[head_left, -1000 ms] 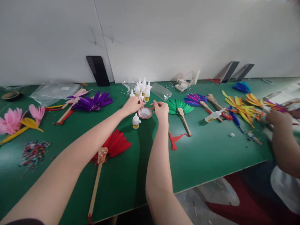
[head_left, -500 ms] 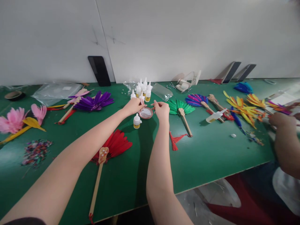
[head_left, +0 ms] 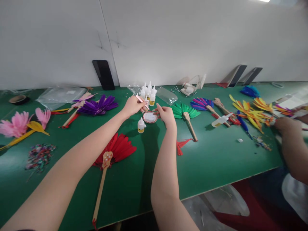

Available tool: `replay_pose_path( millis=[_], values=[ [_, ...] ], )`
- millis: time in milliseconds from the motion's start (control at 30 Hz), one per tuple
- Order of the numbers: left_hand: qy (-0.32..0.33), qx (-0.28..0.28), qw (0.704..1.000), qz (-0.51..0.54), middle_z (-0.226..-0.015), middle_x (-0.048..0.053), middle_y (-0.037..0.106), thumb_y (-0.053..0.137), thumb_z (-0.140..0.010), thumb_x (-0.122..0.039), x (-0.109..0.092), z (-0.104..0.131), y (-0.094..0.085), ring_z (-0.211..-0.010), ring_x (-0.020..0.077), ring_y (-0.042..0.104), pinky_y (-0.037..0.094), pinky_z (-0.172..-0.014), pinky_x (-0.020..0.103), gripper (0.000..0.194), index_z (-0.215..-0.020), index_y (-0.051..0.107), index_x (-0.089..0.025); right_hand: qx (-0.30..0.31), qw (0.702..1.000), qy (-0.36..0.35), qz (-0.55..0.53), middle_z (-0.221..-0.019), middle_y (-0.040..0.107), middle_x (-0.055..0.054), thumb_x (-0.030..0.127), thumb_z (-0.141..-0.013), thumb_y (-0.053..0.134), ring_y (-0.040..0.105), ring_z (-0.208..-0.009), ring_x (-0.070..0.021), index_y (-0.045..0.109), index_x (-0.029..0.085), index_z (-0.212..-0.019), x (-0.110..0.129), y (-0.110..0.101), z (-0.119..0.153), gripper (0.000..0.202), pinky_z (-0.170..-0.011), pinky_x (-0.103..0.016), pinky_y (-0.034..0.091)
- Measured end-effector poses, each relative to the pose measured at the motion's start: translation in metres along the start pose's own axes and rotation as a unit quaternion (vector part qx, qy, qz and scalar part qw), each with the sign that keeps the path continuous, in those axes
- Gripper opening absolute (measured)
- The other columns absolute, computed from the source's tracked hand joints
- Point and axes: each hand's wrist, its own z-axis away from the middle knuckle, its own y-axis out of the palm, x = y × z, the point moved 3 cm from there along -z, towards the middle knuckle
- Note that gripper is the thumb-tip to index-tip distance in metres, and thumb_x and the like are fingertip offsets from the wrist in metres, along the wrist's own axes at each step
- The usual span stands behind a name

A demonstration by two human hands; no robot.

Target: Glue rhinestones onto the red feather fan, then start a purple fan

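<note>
In my left hand (head_left: 132, 106) I pinch pink tweezers (head_left: 141, 100), slanting down over a small round dish (head_left: 150, 117) with a reddish rim and pale contents. My right hand (head_left: 166, 115) is at the dish's right side, thumb raised and fingers closed at its rim. Just in front of the dish stands a small white glue bottle (head_left: 141, 125) with a yellow label. Behind it several more bottles (head_left: 152, 96) are grouped. Nearer me lies a red feather fan (head_left: 121, 149) with pearl-like beads on its wooden handle.
A green feather fan (head_left: 185, 111) lies to the right, a purple one (head_left: 98, 105) to the left. Pink feathers (head_left: 16, 123) and a pile of coloured bits (head_left: 40, 155) are at far left. A phone (head_left: 104, 75) leans on the wall. Another person's hand (head_left: 286, 125) works at far right.
My left hand has drawn back slightly left and up, and the tweezers now show clearly. The right hand has lowered a little, its thumb lifted. The dish stays in place.
</note>
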Motion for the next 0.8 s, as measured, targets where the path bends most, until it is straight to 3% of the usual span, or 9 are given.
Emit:
replay_pose_path(
  millis=[133, 233, 400, 533, 600, 700, 800],
  values=[
    [-0.001, -0.029, 0.990, 0.140, -0.056, 0.003, 0.062, 0.063, -0.081, -0.029, -0.035, 0.026, -0.024, -0.042, 0.0076, 0.050, 0.034, -0.037, 0.019, 0.019, -0.070, 0.062, -0.014, 0.181, 0.977, -0.008, -0.109, -0.074, 0.073, -0.011, 0.057, -0.081, 0.056, 0.063, -0.050, -0.0119, 0.070, 0.013, -0.072, 0.037, 0.001, 0.032, 0.046, -0.039, -0.019, 0.040],
    [0.044, -0.053, 0.985, 0.156, -0.055, 0.001, 0.060, 0.065, -0.081, -0.031, -0.071, 0.057, -0.046, -0.043, 0.0074, 0.051, 0.035, -0.037, 0.018, 0.019, -0.072, 0.062, -0.015, 0.257, 0.947, -0.058, -0.185, -0.070, 0.072, -0.007, 0.053, -0.077, 0.063, 0.060, -0.048, -0.0087, 0.070, 0.015, -0.072, 0.072, -0.001, 0.060, 0.039, -0.035, -0.017, 0.034],
    [0.187, -0.158, 0.968, 0.055, -0.058, -0.002, 0.063, 0.062, -0.084, -0.029, -0.115, 0.132, -0.090, -0.044, 0.0082, 0.055, 0.044, -0.041, 0.021, 0.017, -0.070, 0.066, -0.020, 0.351, 0.895, -0.113, -0.253, -0.053, 0.065, 0.000, 0.048, -0.074, 0.068, 0.055, -0.039, -0.0073, 0.067, 0.018, -0.064, 0.119, 0.015, 0.107, 0.032, -0.031, -0.017, 0.030],
    [0.353, -0.239, 0.903, -0.047, -0.071, -0.004, 0.070, 0.067, -0.080, -0.019, -0.122, 0.196, -0.122, -0.058, 0.0106, 0.064, 0.052, -0.052, 0.023, 0.009, -0.083, 0.070, -0.027, 0.448, 0.844, -0.129, -0.267, -0.050, 0.062, 0.002, 0.043, -0.077, 0.068, 0.054, -0.036, -0.0072, 0.066, 0.017, -0.066, 0.145, 0.043, 0.149, 0.028, -0.027, -0.017, 0.029],
    [0.410, -0.257, 0.872, -0.074, -0.077, -0.004, 0.072, 0.069, -0.078, -0.014, -0.122, 0.220, -0.135, -0.063, 0.0112, 0.065, 0.054, -0.056, 0.024, 0.020, -0.092, 0.070, -0.027, 0.464, 0.832, -0.142, -0.270, -0.051, 0.063, 0.002, 0.038, -0.081, 0.066, 0.057, -0.038, -0.0077, 0.066, 0.017, -0.068, 0.155, 0.055, 0.169, 0.025, -0.027, -0.016, 0.030],
    [0.412, -0.284, 0.863, -0.076, -0.080, -0.004, 0.073, 0.069, -0.078, -0.016, -0.123, 0.244, -0.150, -0.065, 0.0123, 0.066, 0.055, -0.054, 0.026, 0.020, -0.095, 0.070, -0.027, 0.434, 0.830, -0.183, -0.298, -0.055, 0.065, 0.002, 0.032, -0.087, 0.061, 0.060, -0.043, -0.0071, 0.066, 0.018, -0.071, 0.166, 0.068, 0.194, 0.022, -0.028, -0.014, 0.031],
    [0.415, -0.313, 0.853, -0.034, -0.076, -0.003, 0.072, 0.070, -0.079, -0.021, -0.127, 0.258, -0.160, -0.064, 0.0128, 0.066, 0.053, -0.050, 0.026, 0.016, -0.094, 0.072, -0.025, 0.400, 0.817, -0.219, -0.353, -0.057, 0.064, 0.003, 0.030, -0.088, 0.059, 0.054, -0.039, -0.0036, 0.067, 0.019, -0.073, 0.170, 0.078, 0.215, 0.020, -0.030, -0.014, 0.032]
  ],
)
